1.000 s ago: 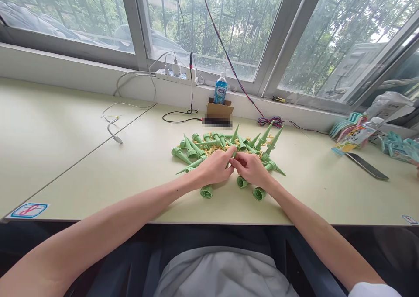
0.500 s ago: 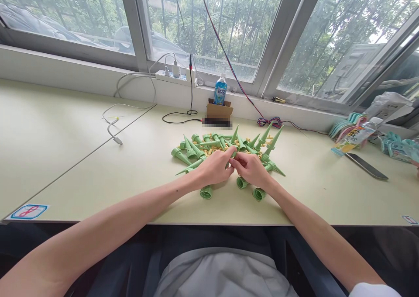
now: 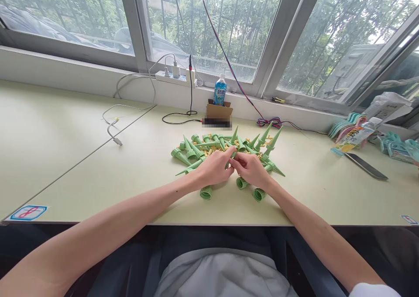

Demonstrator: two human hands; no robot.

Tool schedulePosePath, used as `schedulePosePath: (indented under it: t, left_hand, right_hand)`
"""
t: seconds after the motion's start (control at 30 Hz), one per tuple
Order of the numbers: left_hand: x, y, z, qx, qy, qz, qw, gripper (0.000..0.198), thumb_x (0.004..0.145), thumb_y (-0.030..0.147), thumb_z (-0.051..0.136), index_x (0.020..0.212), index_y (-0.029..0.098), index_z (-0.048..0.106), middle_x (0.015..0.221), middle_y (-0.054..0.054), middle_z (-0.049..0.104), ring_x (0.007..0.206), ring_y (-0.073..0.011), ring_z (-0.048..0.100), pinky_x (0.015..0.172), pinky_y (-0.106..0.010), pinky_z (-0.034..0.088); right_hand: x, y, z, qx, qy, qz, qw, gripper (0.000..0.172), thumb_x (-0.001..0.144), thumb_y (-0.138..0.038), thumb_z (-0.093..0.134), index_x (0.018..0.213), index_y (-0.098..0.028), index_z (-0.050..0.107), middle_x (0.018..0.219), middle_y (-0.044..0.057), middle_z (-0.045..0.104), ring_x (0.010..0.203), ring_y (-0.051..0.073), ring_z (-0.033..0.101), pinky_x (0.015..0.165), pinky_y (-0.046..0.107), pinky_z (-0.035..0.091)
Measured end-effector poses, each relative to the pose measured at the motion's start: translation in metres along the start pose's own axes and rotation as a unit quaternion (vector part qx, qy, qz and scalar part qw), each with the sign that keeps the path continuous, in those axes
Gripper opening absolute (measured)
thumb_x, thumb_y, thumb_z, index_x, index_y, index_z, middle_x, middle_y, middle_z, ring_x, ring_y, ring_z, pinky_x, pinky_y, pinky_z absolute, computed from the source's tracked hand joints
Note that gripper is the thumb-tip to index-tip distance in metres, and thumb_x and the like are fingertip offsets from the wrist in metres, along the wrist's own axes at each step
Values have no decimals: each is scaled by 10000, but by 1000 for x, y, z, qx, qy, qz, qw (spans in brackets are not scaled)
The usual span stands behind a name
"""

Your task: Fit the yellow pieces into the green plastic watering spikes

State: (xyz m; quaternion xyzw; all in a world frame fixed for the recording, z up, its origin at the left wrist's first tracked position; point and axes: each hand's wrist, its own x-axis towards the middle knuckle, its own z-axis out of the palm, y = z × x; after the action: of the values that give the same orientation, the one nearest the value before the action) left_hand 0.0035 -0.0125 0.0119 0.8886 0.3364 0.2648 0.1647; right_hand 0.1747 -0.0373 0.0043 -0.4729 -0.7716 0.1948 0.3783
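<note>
My left hand (image 3: 216,167) is closed on a green plastic watering spike (image 3: 233,154), which is mostly hidden by the fingers. Against it, my right hand (image 3: 253,169) is pinched, with its fingertips meeting those of the left; any small part between them cannot be made out. Beyond both hands spreads a pile of green spikes (image 3: 190,148), some standing point up, others lying down. Small yellow pieces (image 3: 212,150) are scattered among them. Closer to me lie green threaded pieces (image 3: 206,193), open end forward, near my wrists.
Behind the pile are a blue bottle (image 3: 220,91), a cardboard box (image 3: 219,110) and a coiled cable (image 3: 270,122). A phone (image 3: 366,166), a drink pouch (image 3: 353,140) and plastic hangers (image 3: 340,129) lie at the right. A grey cable (image 3: 113,133) rests at the left.
</note>
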Motion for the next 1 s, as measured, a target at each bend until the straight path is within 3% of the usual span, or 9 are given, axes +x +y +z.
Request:
schedulePosePath:
  t: [0.37, 1.0]
  left_hand:
    - [0, 2, -1, 4, -5, -6, 1000, 309, 823, 193, 470, 1131, 197, 487, 594, 36, 521, 491, -153, 464, 527, -239, 358]
    - [0, 0, 1, 23, -9, -6, 1000, 322, 808, 181, 472, 1129, 200, 488, 605, 28, 538, 519, -170, 518, 537, -246, 363]
  right_hand:
    - [1, 1, 0, 1, 1, -2, 1000, 316, 916, -344, 558, 647, -196, 482, 516, -32, 501, 487, 114, 408, 521, 270, 343]
    - [0, 4, 0, -1, -11, -1, 1000, 412, 913, -457, 569, 619, -202, 434, 503, -36, 483, 482, 112, 393, 506, 271, 322]
